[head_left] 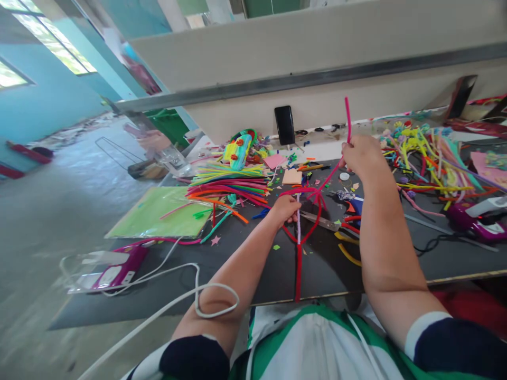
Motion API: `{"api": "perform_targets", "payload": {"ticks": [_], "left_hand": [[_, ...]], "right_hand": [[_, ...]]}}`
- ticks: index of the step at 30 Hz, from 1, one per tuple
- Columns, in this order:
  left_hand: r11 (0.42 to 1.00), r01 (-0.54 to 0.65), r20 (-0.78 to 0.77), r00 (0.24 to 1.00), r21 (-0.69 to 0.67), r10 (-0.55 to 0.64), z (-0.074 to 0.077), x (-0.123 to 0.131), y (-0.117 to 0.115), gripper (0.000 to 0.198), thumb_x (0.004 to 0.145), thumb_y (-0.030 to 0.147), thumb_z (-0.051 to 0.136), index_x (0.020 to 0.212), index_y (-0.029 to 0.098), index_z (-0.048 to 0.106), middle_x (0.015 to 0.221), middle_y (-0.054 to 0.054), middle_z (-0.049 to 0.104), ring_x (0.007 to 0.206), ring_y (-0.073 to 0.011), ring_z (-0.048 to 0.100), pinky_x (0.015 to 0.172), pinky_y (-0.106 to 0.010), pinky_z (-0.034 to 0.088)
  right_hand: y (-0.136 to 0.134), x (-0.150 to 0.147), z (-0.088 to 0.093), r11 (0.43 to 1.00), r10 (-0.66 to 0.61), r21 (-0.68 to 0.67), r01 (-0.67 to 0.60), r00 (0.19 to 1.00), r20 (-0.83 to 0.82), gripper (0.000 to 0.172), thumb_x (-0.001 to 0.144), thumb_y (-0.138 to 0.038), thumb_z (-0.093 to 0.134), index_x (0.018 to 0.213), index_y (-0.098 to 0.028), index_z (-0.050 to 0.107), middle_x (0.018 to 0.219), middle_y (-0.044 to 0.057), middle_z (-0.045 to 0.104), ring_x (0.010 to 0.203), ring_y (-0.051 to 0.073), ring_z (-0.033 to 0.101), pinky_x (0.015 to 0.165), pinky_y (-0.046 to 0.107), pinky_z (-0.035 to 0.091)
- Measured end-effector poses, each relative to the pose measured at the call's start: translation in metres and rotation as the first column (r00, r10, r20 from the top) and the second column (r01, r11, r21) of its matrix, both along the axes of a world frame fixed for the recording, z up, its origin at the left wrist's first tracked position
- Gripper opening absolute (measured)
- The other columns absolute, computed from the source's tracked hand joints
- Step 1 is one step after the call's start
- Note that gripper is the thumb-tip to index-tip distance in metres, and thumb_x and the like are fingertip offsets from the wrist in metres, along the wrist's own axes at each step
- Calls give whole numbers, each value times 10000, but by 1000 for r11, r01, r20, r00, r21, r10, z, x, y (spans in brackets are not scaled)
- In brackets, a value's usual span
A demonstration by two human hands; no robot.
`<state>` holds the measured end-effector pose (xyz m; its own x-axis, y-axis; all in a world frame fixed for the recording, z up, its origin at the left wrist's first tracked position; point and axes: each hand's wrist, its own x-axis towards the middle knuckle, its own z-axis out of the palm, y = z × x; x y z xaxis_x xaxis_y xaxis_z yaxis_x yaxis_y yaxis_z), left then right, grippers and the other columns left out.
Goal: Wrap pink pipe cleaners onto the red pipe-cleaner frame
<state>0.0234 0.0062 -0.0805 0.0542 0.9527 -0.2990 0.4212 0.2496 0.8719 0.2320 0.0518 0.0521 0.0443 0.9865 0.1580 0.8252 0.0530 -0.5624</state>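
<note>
My left hand (pixel 285 207) is closed on a red pipe-cleaner shape (pixel 298 258), a loop with a long stem that hangs over the dark table's front edge. A pale pink strand runs down its middle. My right hand (pixel 358 154) is raised above the table and pinches a pink pipe cleaner (pixel 347 119) that sticks up from the fist and runs down toward the loop. Scissors (pixel 322 221) lie on the table between my two arms.
A fan of coloured pipe cleaners (pixel 229 187) and a green sheet (pixel 158 214) lie left. Glue guns sit at the left (pixel 119 269) and right (pixel 477 219), with a white cable (pixel 178 303) over my left arm. A black phone (pixel 284 124) leans on the back wall.
</note>
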Motion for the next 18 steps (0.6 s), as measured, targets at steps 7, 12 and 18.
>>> {"api": "perform_targets", "payload": {"ticks": [7, 12, 18], "left_hand": [[989, 75, 118, 991, -124, -60, 7, 2, 1, 253, 750, 151, 483, 970, 120, 604, 486, -4, 589, 422, -128, 588, 408, -186, 411], [996, 42, -103, 993, -74, -50, 8, 5, 0, 405, 765, 126, 453, 1159, 136, 547, 492, 20, 575, 389, -129, 563, 431, -206, 422], [969, 138, -581, 814, 206, 8, 2, 2, 6, 250, 761, 309, 578, 967, 193, 658, 840, -67, 694, 807, -214, 662, 718, -288, 506]], "right_hand": [[12, -1, -15, 997, 53, -49, -53, 999, -3, 359, 913, -272, 425, 766, -87, 695, 522, 87, 599, 569, 197, 613, 678, 354, 491], [35, 4, -34, 989, 67, -126, -70, 997, -30, 289, 858, -260, 499, 718, -105, 699, 454, 78, 583, 501, 197, 600, 585, 315, 494], [37, -3, -39, 954, 15, -297, -35, 998, -68, 165, 779, -138, 553, 670, -104, 673, 537, 122, 645, 541, 205, 628, 577, 293, 501]]}}
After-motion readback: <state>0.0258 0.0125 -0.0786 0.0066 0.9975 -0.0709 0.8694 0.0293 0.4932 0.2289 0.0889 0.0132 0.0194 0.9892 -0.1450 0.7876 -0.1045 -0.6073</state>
